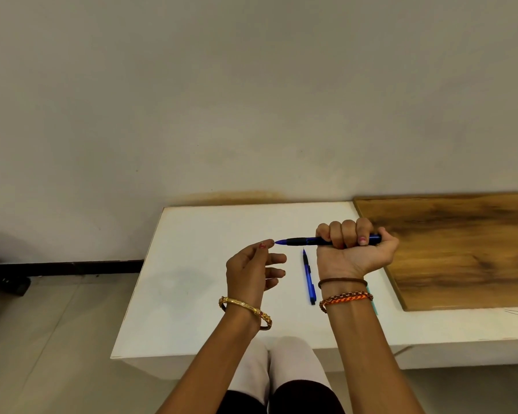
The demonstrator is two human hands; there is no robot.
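A second pen lies on the table between both wrists. The left hand is loosely spread, one fingertip at the tip of the pen, which the right hand grips level in its fist.

Both forearms are bare, no sleeves in sight. The left hand has at its wrist an ornate gold bangle set with small red stones, and a thinner dark ring behind it. By the right hand sit a thin brown band and a braided orange-and-brown bracelet, maybe with a teal thread trailing. The nails wear worn pinkish-red polish. Pale trousers cover the knees.
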